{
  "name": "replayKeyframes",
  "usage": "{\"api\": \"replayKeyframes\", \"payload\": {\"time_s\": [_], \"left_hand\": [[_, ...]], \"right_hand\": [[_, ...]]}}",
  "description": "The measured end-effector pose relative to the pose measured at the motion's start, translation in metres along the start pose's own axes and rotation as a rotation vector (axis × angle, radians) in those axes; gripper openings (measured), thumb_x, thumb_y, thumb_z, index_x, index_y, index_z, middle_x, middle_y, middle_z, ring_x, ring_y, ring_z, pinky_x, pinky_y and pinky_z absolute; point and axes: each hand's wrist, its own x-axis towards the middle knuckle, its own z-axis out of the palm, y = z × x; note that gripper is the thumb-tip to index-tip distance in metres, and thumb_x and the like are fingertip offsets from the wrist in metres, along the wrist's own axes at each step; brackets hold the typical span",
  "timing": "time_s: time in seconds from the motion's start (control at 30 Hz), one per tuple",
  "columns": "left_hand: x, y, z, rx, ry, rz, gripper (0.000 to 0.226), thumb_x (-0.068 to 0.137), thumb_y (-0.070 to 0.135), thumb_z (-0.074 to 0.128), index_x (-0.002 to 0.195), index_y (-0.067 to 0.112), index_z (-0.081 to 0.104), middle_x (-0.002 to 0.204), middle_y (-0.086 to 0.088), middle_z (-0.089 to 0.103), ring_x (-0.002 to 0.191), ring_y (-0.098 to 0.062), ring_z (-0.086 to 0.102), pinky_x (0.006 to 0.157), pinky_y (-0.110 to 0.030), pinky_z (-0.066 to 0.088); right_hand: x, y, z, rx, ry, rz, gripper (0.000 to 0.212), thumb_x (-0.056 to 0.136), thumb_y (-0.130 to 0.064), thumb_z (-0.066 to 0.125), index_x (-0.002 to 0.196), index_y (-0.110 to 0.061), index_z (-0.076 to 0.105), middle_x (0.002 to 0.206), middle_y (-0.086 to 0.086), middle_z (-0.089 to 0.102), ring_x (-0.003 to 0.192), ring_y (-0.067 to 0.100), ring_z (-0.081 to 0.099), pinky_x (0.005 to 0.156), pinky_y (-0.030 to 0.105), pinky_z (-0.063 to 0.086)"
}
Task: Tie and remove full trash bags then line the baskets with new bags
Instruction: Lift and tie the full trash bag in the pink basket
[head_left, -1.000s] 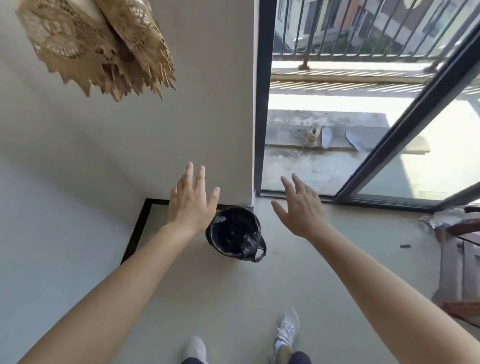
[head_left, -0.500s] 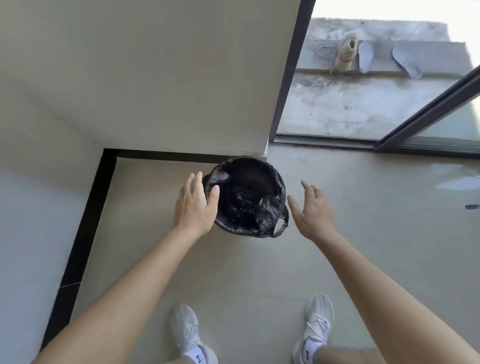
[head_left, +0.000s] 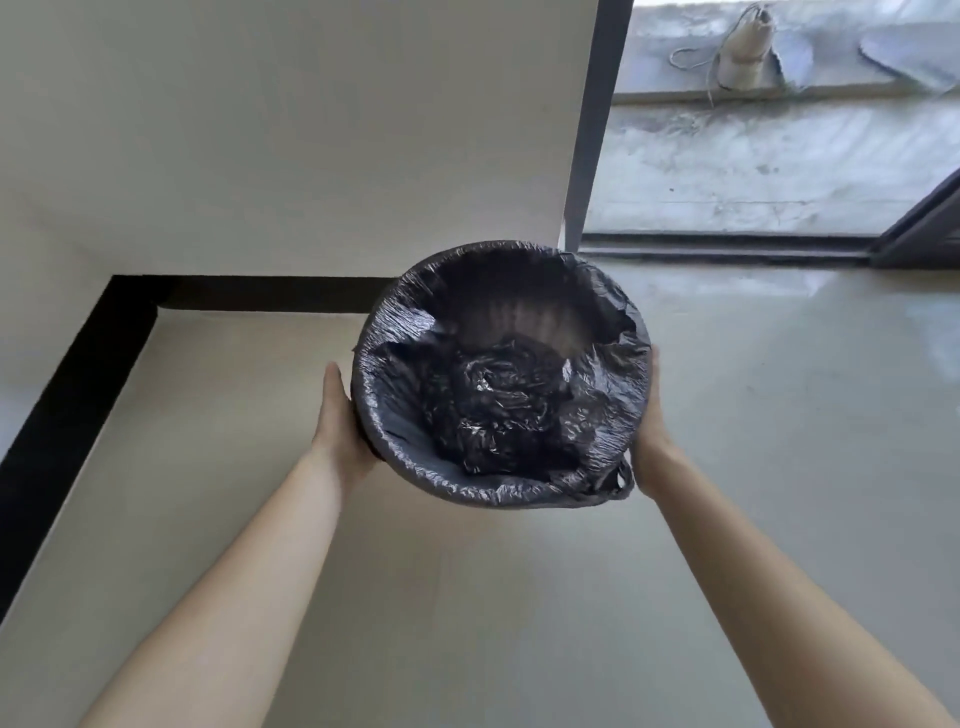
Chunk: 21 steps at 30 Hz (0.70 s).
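A round trash basket (head_left: 519, 323) lined with a black trash bag (head_left: 400, 332) fills the middle of the head view. Crumpled black plastic (head_left: 498, 400) lies inside it. The bag is folded over the rim, and one handle loop (head_left: 621, 483) hangs at the near right. My left hand (head_left: 337, 415) holds the basket's left side, while my right hand (head_left: 649, 431) holds the right side. The fingers of both hands are hidden behind the basket. The bag's mouth is open and untied.
A white wall (head_left: 311, 130) with black skirting (head_left: 78, 374) forms a corner behind and to the left. A dark door frame (head_left: 597, 119) stands beyond the basket. Outside on the balcony ledge lie a shoe (head_left: 743, 52) and insoles. Pale floor (head_left: 779, 415) stretches right.
Both hands came down from open air onto the basket's two sides and now clasp it. The basket looks much larger and closer than before.
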Motion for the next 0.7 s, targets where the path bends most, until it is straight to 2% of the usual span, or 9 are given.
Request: {"api": "replayKeyframes", "payload": {"time_s": [0.1,0.2,0.27,0.37,0.43,0.47,0.53,0.6,0.7], "left_hand": [[0.006,0.011,0.008,0.033,-0.19,0.15,0.062,0.095,0.061,0.043,0.129,0.013,0.065,0.135,-0.014,0.062,0.123,-0.035,0.059,0.099,-0.052,0.049],[-0.006,0.02,0.012,0.174,0.131,0.262,0.041,0.088,0.041,0.069,0.113,0.008,0.07,0.109,-0.013,0.074,0.098,-0.034,0.072,0.075,-0.04,0.06],[-0.016,0.032,0.012,0.273,0.292,0.411,0.033,0.083,0.044,0.073,0.096,0.014,0.071,0.089,-0.005,0.078,0.081,-0.025,0.075,0.062,-0.032,0.058],[-0.023,0.053,0.02,0.619,0.342,0.703,0.025,0.088,0.041,0.064,0.087,0.016,0.063,0.082,-0.004,0.071,0.08,-0.026,0.068,0.069,-0.036,0.052],[-0.024,0.056,0.026,1.073,0.433,0.999,0.026,0.093,0.038,0.059,0.082,0.014,0.054,0.08,-0.006,0.06,0.077,-0.03,0.057,0.067,-0.04,0.047],[-0.026,0.053,0.029,1.305,0.52,1.145,0.027,0.094,0.036,0.058,0.082,0.013,0.055,0.084,-0.008,0.058,0.08,-0.032,0.053,0.068,-0.042,0.046],[-0.037,0.047,0.042,1.507,0.636,1.392,0.026,0.095,0.034,0.061,0.082,0.011,0.061,0.097,-0.012,0.057,0.09,-0.036,0.049,0.076,-0.046,0.043],[-0.055,0.038,0.063,1.51,0.446,1.404,0.025,0.095,0.032,0.062,0.082,0.01,0.062,0.096,-0.01,0.061,0.091,-0.033,0.052,0.077,-0.046,0.044],[-0.086,0.027,0.099,1.344,-0.123,1.127,0.029,0.099,0.031,0.056,0.08,0.009,0.053,0.077,-0.006,0.054,0.072,-0.022,0.052,0.073,-0.044,0.046]], "right_hand": [[0.016,0.0,-0.005,-0.072,-0.112,-0.059,0.088,0.057,-0.106,0.023,0.111,-0.055,0.07,0.121,-0.01,0.072,0.123,0.018,0.059,0.112,0.051,0.038],[0.015,-0.022,-0.017,-0.053,-0.347,-0.051,0.106,0.06,-0.104,0.018,0.121,-0.035,0.072,0.125,0.003,0.071,0.123,0.026,0.061,0.111,0.047,0.036],[0.008,-0.045,-0.02,-0.088,-0.42,-0.112,0.096,0.07,-0.098,0.03,0.128,-0.03,0.067,0.128,0.008,0.069,0.12,0.028,0.064,0.105,0.043,0.042],[0.0,-0.066,-0.006,-0.395,-0.269,-0.286,0.041,0.083,-0.059,0.066,0.109,-0.028,0.07,0.106,0.008,0.076,0.094,0.023,0.074,0.089,0.044,0.058],[0.006,-0.069,0.001,-0.65,-0.064,-0.385,0.012,0.083,-0.026,0.067,0.095,-0.021,0.067,0.087,0.009,0.075,0.08,0.025,0.073,0.081,0.048,0.06],[0.008,-0.07,0.004,-0.721,0.001,-0.407,0.009,0.082,-0.018,0.063,0.091,-0.019,0.066,0.083,0.011,0.073,0.08,0.027,0.071,0.078,0.049,0.06],[0.009,-0.072,0.009,-0.753,0.051,-0.408,0.01,0.08,-0.012,0.059,0.085,-0.018,0.065,0.079,0.011,0.071,0.078,0.029,0.07,0.073,0.048,0.06],[0.008,-0.076,0.019,-0.784,0.042,-0.387,0.011,0.08,-0.011,0.057,0.082,-0.019,0.064,0.077,0.008,0.07,0.077,0.028,0.07,0.069,0.044,0.061],[0.005,-0.078,0.036,-0.86,0.046,-0.385,0.013,0.081,-0.01,0.053,0.085,-0.016,0.064,0.079,0.009,0.068,0.08,0.029,0.068,0.069,0.042,0.06]]}}
